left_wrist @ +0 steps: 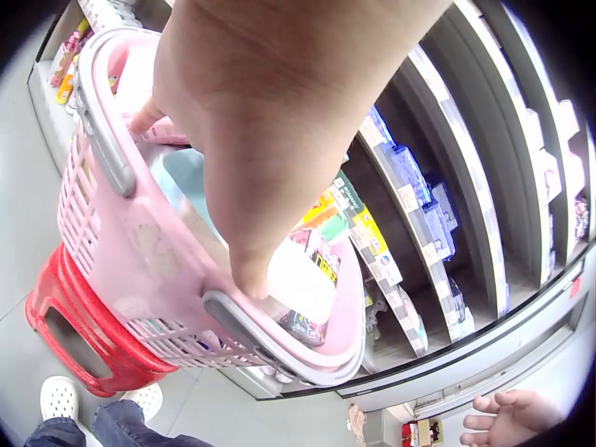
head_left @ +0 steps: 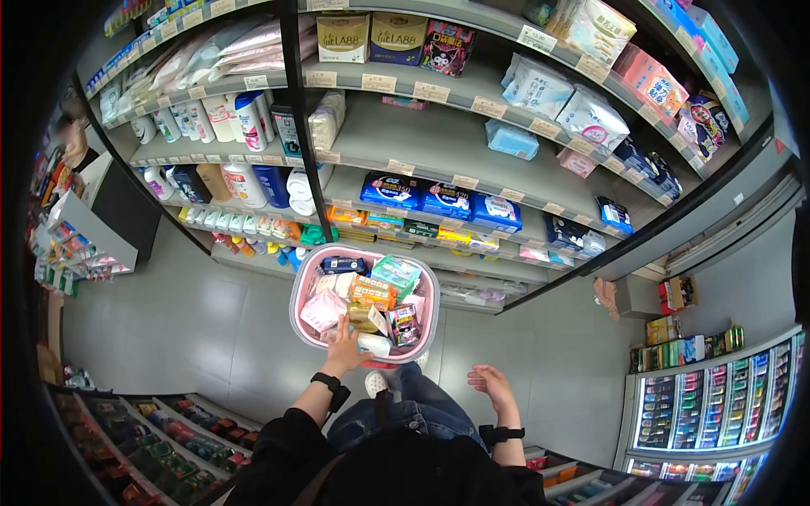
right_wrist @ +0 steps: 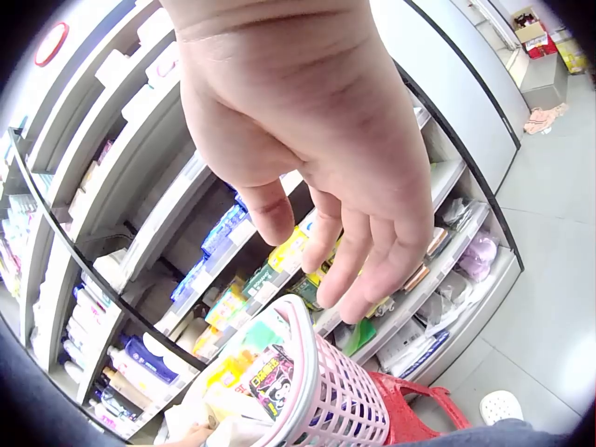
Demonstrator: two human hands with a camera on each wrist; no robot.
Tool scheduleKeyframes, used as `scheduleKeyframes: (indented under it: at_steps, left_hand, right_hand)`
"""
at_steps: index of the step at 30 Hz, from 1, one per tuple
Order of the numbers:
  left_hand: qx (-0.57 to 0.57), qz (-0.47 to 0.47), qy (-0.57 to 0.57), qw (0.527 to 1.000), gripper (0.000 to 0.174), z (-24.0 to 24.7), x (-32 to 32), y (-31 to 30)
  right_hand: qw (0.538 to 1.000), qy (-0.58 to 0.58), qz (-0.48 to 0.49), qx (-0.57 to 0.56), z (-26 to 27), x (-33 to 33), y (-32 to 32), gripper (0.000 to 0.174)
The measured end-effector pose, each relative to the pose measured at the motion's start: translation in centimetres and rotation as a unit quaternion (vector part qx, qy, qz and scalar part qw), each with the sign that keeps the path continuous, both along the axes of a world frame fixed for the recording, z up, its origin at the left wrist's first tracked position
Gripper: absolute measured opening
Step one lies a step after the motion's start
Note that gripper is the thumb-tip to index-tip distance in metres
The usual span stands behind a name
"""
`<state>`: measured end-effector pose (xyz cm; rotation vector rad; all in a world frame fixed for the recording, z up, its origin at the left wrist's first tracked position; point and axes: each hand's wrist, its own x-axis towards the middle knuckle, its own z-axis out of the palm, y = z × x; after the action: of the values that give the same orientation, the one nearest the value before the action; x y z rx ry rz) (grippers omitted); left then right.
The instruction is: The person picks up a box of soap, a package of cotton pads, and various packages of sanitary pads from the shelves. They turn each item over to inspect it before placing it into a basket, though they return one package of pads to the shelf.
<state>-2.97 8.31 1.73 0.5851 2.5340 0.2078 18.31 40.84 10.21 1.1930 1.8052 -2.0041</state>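
Observation:
My left hand (head_left: 342,347) reaches over the near rim of a pink shopping basket (head_left: 300,291). Its thumb and fingers lie on either side of a white bottle (left_wrist: 300,279) with a light-blue patch, lying along that rim; the palm hides much of it. Around it in the basket are a gold box (head_left: 364,318), an orange pack (head_left: 374,292), a green pack (head_left: 395,276), a pink pack (head_left: 323,310), a dark blue pack (head_left: 342,265) and a black-and-pink pack (head_left: 405,324). Right of the basket, my right hand (head_left: 493,384) is held in the air with loose fingers, holding nothing.
A red stool (left_wrist: 98,321) stands under the basket. Beyond it, shelves hold bottles (head_left: 245,185), blue packs (head_left: 447,199) and tissue packs (head_left: 540,88). A drinks display (head_left: 717,405) stands at right, a counter (head_left: 110,211) at left. More shelving (head_left: 160,438) is close behind me.

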Motion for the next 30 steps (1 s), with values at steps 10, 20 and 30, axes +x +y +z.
scheduleKeyframes:
  at_steps: [10, 20, 30]
  left_hand:
    - [-0.022, -0.011, -0.006, 1.0, 0.093, 0.0, -0.12, 0.06]
    - [-0.014, -0.015, -0.004, 1.0, 0.093, -0.27, -0.12, -0.12]
    - [-0.026, -0.013, -0.011, 1.0, 0.093, 0.09, -0.14, -0.01]
  right_hand:
    - [1.0, 0.0, -0.004, -0.002, -0.19, 0.62, -0.1, 0.023]
    - [1.0, 0.001, -0.008, -0.002, -0.16, 0.86, -0.25, 0.024]
    - [1.0, 0.001, -0.012, -0.002, -0.19, 1.05, -0.27, 0.024]
